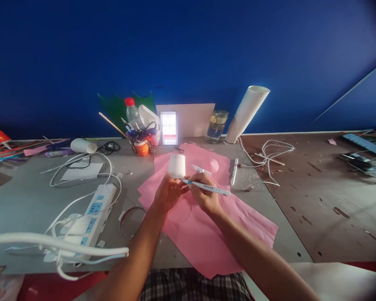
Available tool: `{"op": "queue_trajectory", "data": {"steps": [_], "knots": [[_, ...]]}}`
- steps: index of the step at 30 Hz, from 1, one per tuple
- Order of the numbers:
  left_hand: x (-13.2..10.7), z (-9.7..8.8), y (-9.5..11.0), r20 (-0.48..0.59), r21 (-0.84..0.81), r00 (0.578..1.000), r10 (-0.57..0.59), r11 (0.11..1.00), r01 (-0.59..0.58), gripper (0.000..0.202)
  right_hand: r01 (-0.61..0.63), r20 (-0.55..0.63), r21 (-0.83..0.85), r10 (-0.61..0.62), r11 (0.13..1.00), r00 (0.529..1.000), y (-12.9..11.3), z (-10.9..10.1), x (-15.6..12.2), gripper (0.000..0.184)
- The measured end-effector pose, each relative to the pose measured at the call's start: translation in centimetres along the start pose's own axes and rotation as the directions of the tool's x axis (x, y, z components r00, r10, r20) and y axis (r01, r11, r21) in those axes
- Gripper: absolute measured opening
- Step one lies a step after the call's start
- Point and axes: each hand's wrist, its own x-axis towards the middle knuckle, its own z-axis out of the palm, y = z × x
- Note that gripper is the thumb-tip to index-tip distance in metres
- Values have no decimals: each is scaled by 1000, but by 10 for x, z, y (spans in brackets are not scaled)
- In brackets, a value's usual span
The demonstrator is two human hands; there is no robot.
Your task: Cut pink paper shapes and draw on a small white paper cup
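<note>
My left hand (169,192) is closed on a white paper cup (177,165) held above sheets of pink paper (203,234). In my right hand (204,196) is a white marker (211,189) with a blue-green tip end, gripped like a pen. Its tip points left, close to the lower edge of the cup; whether it touches cannot be made out. Just beyond my right hand, a small white object (201,170) lies on the pink paper near a pale pink rounded piece (213,165). Another white marker (235,171) rests right of the paper.
A tall leaning stack of paper cups (248,113), a glass jar (217,126), a lit phone (168,127) and a red pen cup (142,148) line the back. Left are a power strip (97,209), cables, a tape roll (121,223) and a lying cup (83,146).
</note>
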Motion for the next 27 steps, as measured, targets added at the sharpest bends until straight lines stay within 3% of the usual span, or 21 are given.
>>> {"op": "queue_trajectory", "data": {"steps": [7, 17, 27], "knots": [[0, 0, 1, -46, 9, 999, 9, 1000, -9, 47, -24, 21, -15, 24, 1000, 999, -3, 2, 0, 15], [3, -4, -3, -32, 55, 999, 13, 998, -11, 51, 43, -105, -121, -56, 992, 993, -6, -1, 2, 7], [3, -5, -4, -16, 47, 999, -28, 998, 29, 43, 43, -141, -223, -76, 974, 987, -5, -3, 3, 1]]}}
